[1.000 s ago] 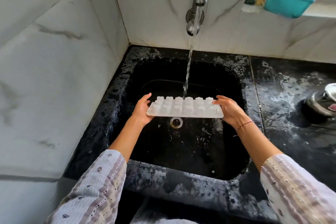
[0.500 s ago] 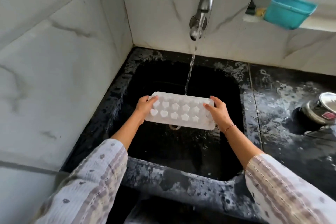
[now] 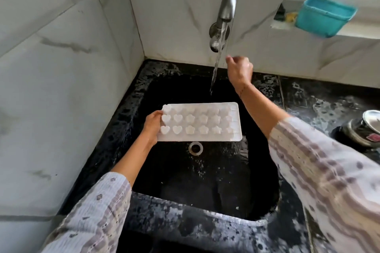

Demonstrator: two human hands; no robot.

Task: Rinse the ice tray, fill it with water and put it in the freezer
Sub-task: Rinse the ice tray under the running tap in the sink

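— Where's the tray [image 3: 200,122]?
— Over the sink [image 3: 197,207], level, cavities up; my left hand [image 3: 152,124] grips its left end.
— And the right hand [image 3: 239,70]?
— Up beside the tap [image 3: 226,9] stream; fingers loosely curled, holding nothing.

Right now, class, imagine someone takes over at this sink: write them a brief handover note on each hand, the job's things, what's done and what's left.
Left hand: grip on the left end of the white plastic ice tray with heart and flower moulds, held over the black stone sink.
Right hand: free, raised beside the water stream below the grey metal wall tap.
Tap is running; the stream falls behind the tray.
Whether the moulds hold water is unclear.
Left: shut the tap, carry the tray to the freezer.
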